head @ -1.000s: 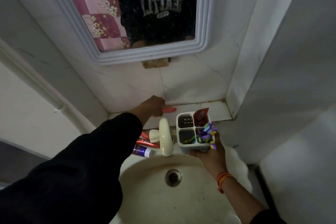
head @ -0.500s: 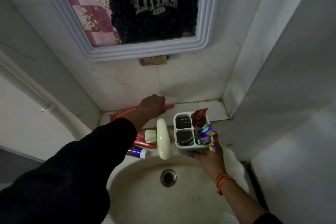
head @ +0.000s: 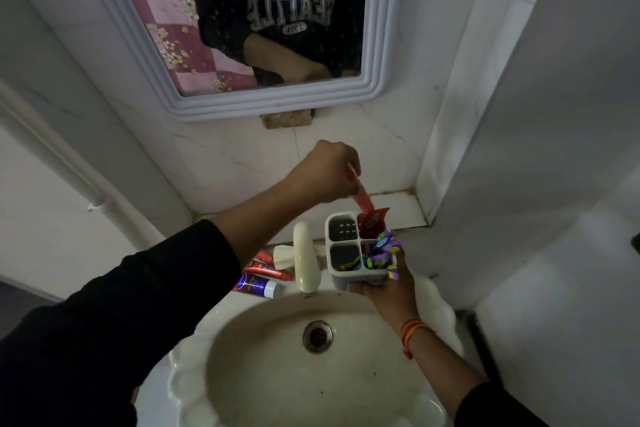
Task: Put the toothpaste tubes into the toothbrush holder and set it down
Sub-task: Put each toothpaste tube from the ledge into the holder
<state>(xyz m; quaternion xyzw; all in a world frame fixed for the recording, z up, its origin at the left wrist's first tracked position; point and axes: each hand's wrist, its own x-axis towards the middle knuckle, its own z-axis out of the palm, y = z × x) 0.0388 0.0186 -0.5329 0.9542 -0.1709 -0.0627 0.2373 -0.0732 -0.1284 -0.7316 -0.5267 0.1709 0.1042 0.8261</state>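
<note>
My right hand (head: 384,284) holds a white four-compartment toothbrush holder (head: 341,246) from below, above the sink's back right rim. Its back right compartment holds a red toothpaste tube (head: 374,220); the front right one holds purple and green toothbrushes (head: 382,251). My left hand (head: 325,172) grips a long red-orange toothpaste tube (head: 362,199) and points its lower end down into the back right compartment. Two red tubes (head: 266,269) and a blue-and-white tube (head: 256,284) lie on the sink rim left of the tap.
A cream tap (head: 304,260) stands at the back of the white sink (head: 194,374), which has a drain (head: 317,336). A tiled ledge (head: 398,206) runs behind the holder. A white-framed mirror (head: 374,45) hangs above. A wall stands close on the right.
My left hand has lifted the red-orange tube off the ledge and swung it right and up over the holder, tip down into the back right compartment. The holder has stayed about where it was.
</note>
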